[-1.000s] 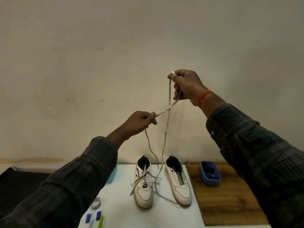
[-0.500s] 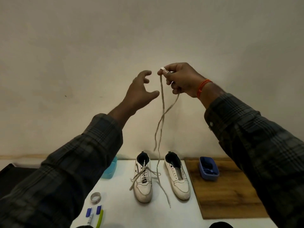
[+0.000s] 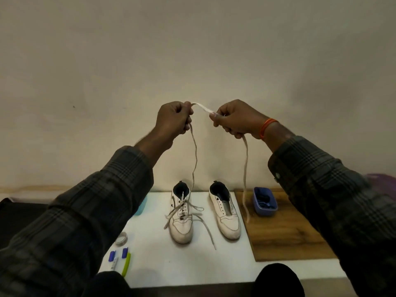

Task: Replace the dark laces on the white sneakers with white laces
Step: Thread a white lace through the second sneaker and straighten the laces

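Left hand (image 3: 174, 117): your fingers are curled tight round the white lace (image 3: 201, 107), gripping it just short of its middle.
Right hand (image 3: 234, 118): fingers likewise curled and clamped on the same lace, level with the left hand and a short way apart from it.
Lace, held span: a short, slightly sagging bridge runs side to side between your two fists.
Lace, free tails: one tail drops from each fist, long axis near vertical; the left tail hangs above the left sneaker (image 3: 181, 215), the right tail ends over the wooden board (image 3: 285, 239).
Key relation: the unlaced right sneaker (image 3: 225, 213) lies straight below the held span, toe toward you, eyelet rows running away from you; by this view your right hand is slightly the nearer to it.
Left sneaker: already carries a pale lace, ends loose on the tabletop (image 3: 162, 264).
Blue tray (image 3: 264, 203): on the board beside the right sneaker, holding dark items, probably the removed laces.
Judged step: you appear to be centring the lace before threading the lowest eyelets of the right sneaker.
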